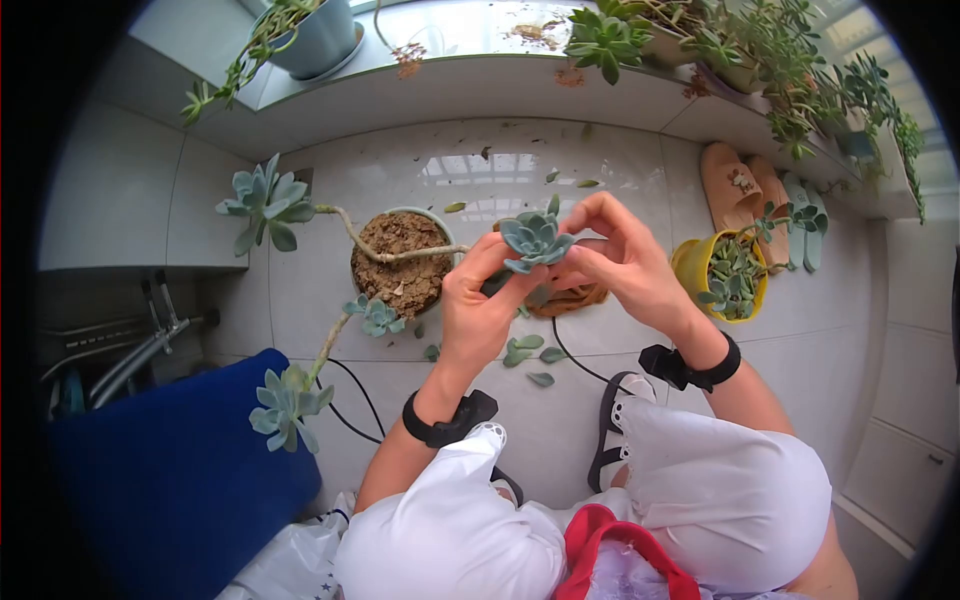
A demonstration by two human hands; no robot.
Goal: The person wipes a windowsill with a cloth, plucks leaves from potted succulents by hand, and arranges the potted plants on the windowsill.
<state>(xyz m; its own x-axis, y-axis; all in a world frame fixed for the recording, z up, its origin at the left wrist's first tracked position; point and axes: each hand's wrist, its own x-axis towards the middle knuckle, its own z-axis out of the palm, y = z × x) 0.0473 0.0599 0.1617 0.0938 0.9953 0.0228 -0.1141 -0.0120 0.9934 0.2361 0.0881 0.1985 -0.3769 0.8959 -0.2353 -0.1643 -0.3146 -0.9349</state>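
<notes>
A blue-green succulent rosette (534, 240) sits between my two hands at the end of a long bare stem (425, 254). My left hand (478, 300) is closed around the stem just under the rosette. On the rosette's right side, my right hand (622, 252) pinches at the outer leaves with thumb and fingers; whether a leaf is between them I cannot make out. The stem crosses a round pot of brown soil (392, 240). Other rosettes on the same plant hang out left, one large (268, 204) and one lower down (290, 408). Behind my hands a brown-orange container (568, 301) is partly hidden.
Loose leaves (520, 352) lie scattered on the tiled floor. At right stand a yellow pot (688, 266) of succulents and slippers (733, 185). Potted plants (610, 42) line the ledge above. A blue padded seat (180, 470) is at lower left, and a black cable (568, 350) runs near my feet.
</notes>
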